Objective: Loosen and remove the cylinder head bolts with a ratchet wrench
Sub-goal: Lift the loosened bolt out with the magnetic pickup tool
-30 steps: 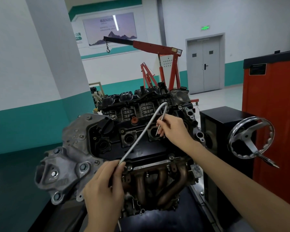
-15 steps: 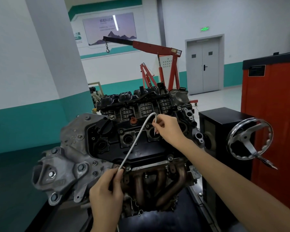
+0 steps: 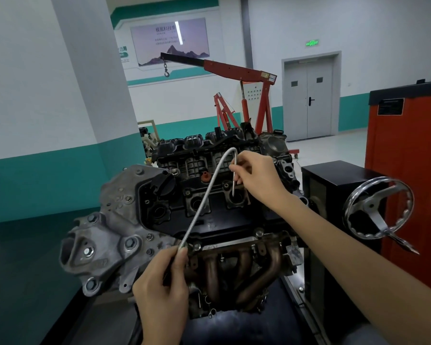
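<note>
An engine with a black cylinder head cover [image 3: 209, 215] stands on a stand in front of me. A flexible metal pick-up tool [image 3: 204, 197] arcs over it. My left hand [image 3: 162, 290] grips its handle end near the exhaust manifold [image 3: 244, 267]. My right hand [image 3: 256, 178] pinches the thin tip end, which points down into the third round well [image 3: 235, 197] on the cover. No ratchet wrench is in view.
A chrome handwheel [image 3: 378, 210] sticks out at the right of the stand beside a black box [image 3: 334, 175]. An orange cabinet [image 3: 413, 175] stands far right. A red engine hoist [image 3: 244, 95] is behind, and a grey pillar [image 3: 90, 78] at left.
My right hand has bent the tool's tip downward and brought it to the well's mouth. My left hand stays on the handle; the view has shifted slightly.
</note>
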The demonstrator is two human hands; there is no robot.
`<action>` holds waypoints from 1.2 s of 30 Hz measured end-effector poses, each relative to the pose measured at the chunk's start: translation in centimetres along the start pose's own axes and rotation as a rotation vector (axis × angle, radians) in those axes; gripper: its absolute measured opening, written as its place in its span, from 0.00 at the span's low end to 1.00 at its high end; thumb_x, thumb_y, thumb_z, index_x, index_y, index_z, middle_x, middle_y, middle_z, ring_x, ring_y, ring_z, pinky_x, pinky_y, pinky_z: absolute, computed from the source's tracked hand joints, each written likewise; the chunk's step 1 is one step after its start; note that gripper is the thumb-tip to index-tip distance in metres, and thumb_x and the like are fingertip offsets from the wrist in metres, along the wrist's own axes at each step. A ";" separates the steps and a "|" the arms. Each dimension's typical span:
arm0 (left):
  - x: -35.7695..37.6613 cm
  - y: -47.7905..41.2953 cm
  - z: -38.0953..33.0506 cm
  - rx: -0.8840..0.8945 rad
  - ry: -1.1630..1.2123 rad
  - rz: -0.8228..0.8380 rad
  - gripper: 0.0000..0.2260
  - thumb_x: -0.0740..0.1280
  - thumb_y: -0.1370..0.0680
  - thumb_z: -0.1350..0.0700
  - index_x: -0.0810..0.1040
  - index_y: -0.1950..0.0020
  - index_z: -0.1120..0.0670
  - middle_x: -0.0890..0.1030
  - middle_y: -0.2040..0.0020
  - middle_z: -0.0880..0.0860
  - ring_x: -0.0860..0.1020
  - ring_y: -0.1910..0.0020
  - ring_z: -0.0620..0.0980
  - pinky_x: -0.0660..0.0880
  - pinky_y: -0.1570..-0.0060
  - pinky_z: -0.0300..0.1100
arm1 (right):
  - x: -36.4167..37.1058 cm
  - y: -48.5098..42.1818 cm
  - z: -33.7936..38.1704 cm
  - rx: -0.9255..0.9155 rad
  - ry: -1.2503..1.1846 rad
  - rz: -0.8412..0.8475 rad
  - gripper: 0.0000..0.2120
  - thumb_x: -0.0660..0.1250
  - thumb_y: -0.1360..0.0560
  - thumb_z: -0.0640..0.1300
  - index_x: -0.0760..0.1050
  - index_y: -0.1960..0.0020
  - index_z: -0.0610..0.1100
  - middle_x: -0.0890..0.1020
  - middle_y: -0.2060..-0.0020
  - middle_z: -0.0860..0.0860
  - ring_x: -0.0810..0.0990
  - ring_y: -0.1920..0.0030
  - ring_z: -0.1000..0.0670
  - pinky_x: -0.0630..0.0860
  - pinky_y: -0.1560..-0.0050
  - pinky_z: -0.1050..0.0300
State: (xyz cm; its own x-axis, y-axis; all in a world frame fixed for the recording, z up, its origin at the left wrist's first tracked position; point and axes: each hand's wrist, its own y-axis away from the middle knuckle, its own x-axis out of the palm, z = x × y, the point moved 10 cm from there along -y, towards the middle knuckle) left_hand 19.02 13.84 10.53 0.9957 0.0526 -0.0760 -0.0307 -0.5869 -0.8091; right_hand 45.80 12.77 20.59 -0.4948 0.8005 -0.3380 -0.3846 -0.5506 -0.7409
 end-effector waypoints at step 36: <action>3.7 1.9 3.6 -0.159 0.010 0.174 0.14 0.69 0.24 0.64 0.77 0.65 0.47 0.79 0.70 0.45 0.76 0.69 0.43 0.69 0.68 0.29 | 2.9 0.5 -4.9 0.143 0.215 0.168 0.06 0.66 0.24 0.37 0.75 0.58 0.35 0.81 0.64 0.41 0.80 0.60 0.44 0.78 0.52 0.46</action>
State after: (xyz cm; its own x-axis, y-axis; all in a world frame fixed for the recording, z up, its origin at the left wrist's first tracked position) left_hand 22.35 15.80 6.64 0.9774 -0.0678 -0.2002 -0.1888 -0.7062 -0.6824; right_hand 48.00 16.02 16.42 -0.3901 0.7190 -0.5753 -0.4250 -0.6948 -0.5802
